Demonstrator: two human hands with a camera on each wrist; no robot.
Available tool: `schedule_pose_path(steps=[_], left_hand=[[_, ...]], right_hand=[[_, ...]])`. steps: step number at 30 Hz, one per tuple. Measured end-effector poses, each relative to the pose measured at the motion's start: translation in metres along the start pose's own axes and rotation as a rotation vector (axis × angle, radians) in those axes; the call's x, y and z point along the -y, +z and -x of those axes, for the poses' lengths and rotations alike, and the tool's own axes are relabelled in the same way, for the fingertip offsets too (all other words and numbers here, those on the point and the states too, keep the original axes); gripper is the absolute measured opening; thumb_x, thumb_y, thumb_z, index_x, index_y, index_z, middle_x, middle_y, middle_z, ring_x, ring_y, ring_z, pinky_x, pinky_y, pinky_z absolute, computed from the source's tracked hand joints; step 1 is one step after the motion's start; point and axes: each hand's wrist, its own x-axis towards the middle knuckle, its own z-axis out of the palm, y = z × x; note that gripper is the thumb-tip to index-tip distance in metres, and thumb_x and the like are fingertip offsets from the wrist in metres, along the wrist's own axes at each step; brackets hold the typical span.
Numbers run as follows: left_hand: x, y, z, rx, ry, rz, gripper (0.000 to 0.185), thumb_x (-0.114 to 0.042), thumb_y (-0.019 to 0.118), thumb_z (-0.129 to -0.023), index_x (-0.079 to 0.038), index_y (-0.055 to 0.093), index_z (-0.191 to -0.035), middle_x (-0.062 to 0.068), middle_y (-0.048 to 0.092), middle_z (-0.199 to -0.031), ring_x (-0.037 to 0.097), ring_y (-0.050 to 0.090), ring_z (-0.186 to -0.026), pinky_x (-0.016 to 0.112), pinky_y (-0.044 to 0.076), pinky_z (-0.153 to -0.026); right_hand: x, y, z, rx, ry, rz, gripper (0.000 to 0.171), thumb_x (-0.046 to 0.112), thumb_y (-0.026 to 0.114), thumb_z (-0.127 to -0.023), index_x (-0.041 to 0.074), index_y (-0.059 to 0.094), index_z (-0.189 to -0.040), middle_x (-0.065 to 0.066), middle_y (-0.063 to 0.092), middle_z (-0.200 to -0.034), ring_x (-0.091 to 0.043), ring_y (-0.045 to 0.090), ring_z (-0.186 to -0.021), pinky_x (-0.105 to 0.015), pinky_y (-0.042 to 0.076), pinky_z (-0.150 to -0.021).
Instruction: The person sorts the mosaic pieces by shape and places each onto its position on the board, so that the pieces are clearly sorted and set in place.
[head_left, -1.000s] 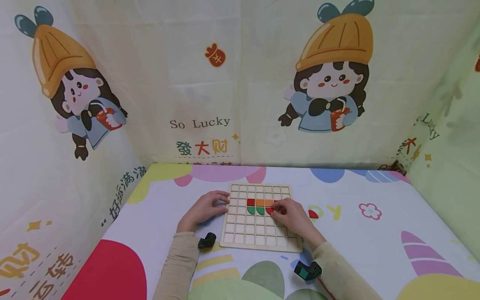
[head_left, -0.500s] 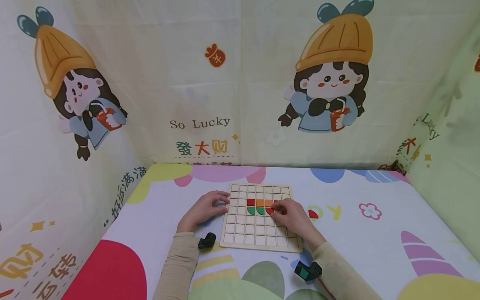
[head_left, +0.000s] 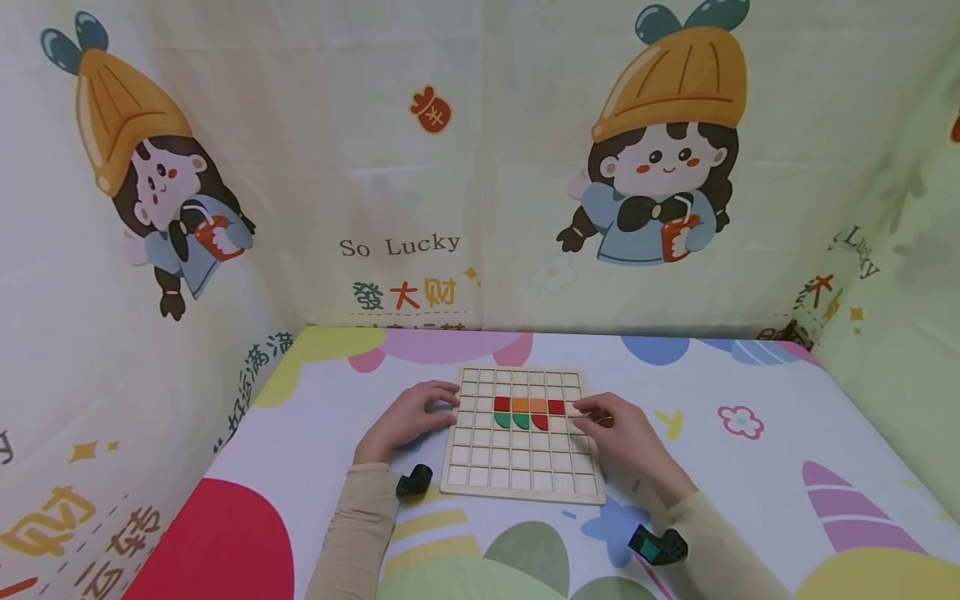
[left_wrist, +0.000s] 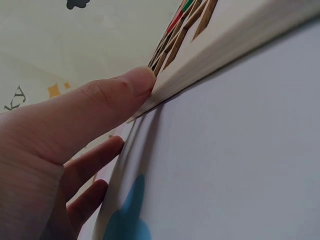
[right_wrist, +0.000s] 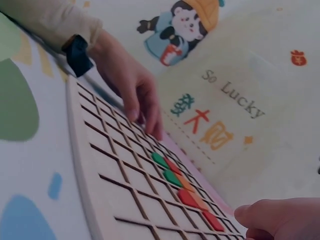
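A wooden grid board [head_left: 480,461] lies on the table. One row holds a red square [head_left: 502,404], two orange squares [head_left: 521,406] and another red square [head_left: 556,407]. Just below them sit two green quarter-circle tiles [head_left: 502,421] and a red quarter-circle tile [head_left: 540,422]. My left hand [head_left: 405,421] rests at the board's left edge; in the left wrist view its thumb [left_wrist: 137,82] touches the rim. My right hand [head_left: 626,433] is over the board's right edge, fingers loosely bent and apart, with nothing visible between them.
A patterned cloth [head_left: 720,492] covers the table, and a printed curtain [head_left: 517,167] stands behind it. Black wrist cameras [head_left: 414,482] sit on both forearms; a red cable trails from the right one.
My right hand has left the red quarter-circle tile on the board and moved right. The other red quarter-circle, earlier visible on the table, is out of sight where the hand is. The left hand stays.
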Motion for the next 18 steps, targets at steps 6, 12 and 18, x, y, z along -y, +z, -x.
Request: schedule_pose_path(steps=[6, 12, 18], left_hand=[[0.0, 0.0, 0.0, 0.001, 0.0, -0.004, 0.025, -0.019, 0.077, -0.085, -0.011, 0.072, -0.108, 0.005, 0.06, -0.134, 0.028, 0.047, -0.131, 0.047, 0.033, -0.112], [-0.002, -0.001, 0.001, 0.002, -0.002, -0.002, 0.024, -0.018, 0.077, -0.085, -0.01, 0.072, -0.108, 0.006, 0.06, -0.134, 0.029, 0.047, -0.132, 0.047, 0.033, -0.112], [-0.001, 0.0, 0.001, 0.0, 0.0, 0.003, 0.023, -0.019, 0.076, -0.086, -0.011, 0.072, -0.107, 0.006, 0.06, -0.133, 0.03, 0.047, -0.131, 0.049, 0.034, -0.111]], right_hand=[[-0.018, -0.027, 0.007, -0.053, 0.019, 0.048, 0.032, 0.024, 0.071, -0.091, 0.007, 0.066, -0.118, -0.008, 0.067, -0.11, -0.021, 0.065, -0.093, -0.038, 0.056, -0.083], [-0.033, -0.051, 0.014, -0.036, 0.113, 0.065, 0.041, 0.033, 0.069, -0.091, 0.008, 0.064, -0.124, -0.011, 0.065, -0.115, -0.027, 0.062, -0.101, -0.04, 0.054, -0.084], [-0.048, -0.06, 0.018, 0.018, 0.135, 0.086, 0.043, 0.034, 0.07, -0.091, 0.006, 0.064, -0.124, -0.012, 0.066, -0.115, -0.028, 0.061, -0.101, -0.036, 0.052, -0.081]])
